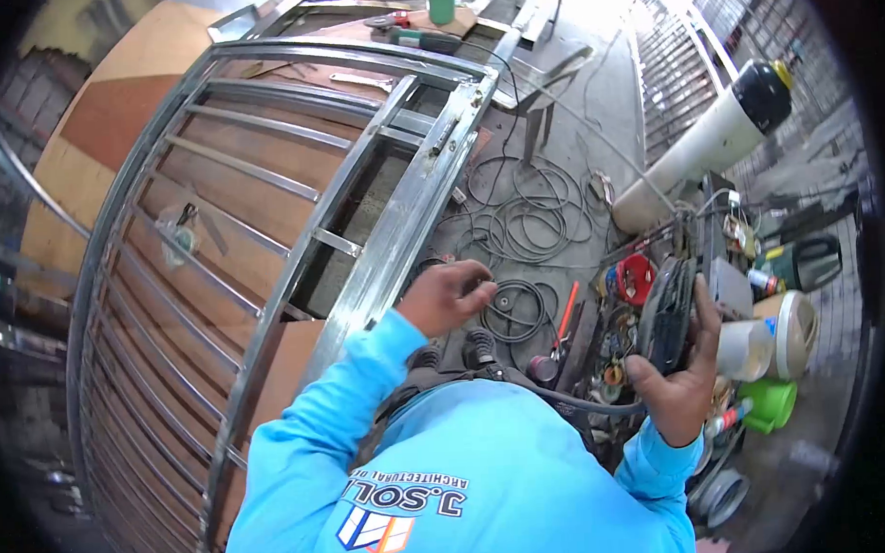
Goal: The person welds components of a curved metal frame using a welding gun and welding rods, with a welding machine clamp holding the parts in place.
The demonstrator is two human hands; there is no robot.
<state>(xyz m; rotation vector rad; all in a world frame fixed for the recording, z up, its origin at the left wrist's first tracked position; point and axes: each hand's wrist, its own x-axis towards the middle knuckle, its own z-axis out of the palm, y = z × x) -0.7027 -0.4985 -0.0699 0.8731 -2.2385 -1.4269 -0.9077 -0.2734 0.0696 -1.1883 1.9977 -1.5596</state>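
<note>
My right hand point(682, 390) grips a dark, rounded object point(670, 317), seen nearly edge-on, with thumb and fingers on its near side. I cannot make out its exact kind. A dark hose or cable point(603, 405) runs from my waist toward that hand. My left hand point(450, 294) hangs in the air beside the metal gate frame point(402, 244), fingers loosely curled and thumb apart. Nothing shows in it. Curved shiny bars point(244, 166) fill the gate frame on my left, above brown boards.
Coiled cables point(528, 215) lie on the floor ahead. A white gas cylinder point(692, 151) leans at the right, near a clear tub point(745, 349), a green cup point(770, 402) and a red round item point(633, 278). A wrench point(361, 80) and an angle grinder point(425, 40) lie at the far end.
</note>
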